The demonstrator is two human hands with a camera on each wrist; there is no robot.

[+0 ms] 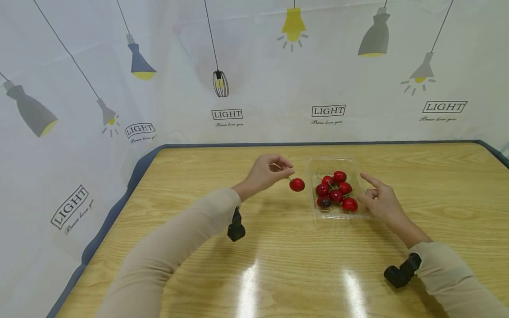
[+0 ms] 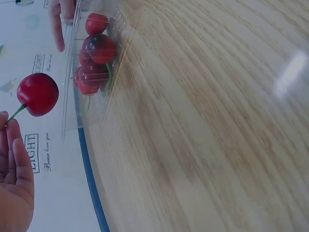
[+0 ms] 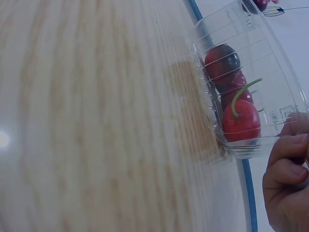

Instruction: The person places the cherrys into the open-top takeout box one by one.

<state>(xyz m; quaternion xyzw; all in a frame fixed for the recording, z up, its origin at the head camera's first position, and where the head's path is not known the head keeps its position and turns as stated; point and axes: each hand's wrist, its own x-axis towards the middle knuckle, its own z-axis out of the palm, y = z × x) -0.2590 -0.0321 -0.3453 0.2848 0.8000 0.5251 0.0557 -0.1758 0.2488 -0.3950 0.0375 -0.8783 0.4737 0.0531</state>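
My left hand (image 1: 269,170) pinches a red cherry (image 1: 297,184) by its green stem, so the fruit hangs from the fingertips just left of a clear plastic container (image 1: 314,212). In the left wrist view this cherry (image 2: 38,94) is round and glossy, level with the container's upper part. Several red and dark-red cherries (image 1: 336,195) lie inside the container, some with stems. At the container's right side, my right hand (image 1: 383,203) holds the wall, index finger stretched out along the rim and the other fingers curled. The right wrist view shows that hand (image 3: 289,179) at the container's corner.
The container stands on a wood-grain table (image 1: 294,265) with a dark blue edge (image 1: 278,144) at the back. Behind it hangs a white cloth (image 1: 262,79) printed with lamps. Each wrist carries a small black camera mount (image 1: 236,227).
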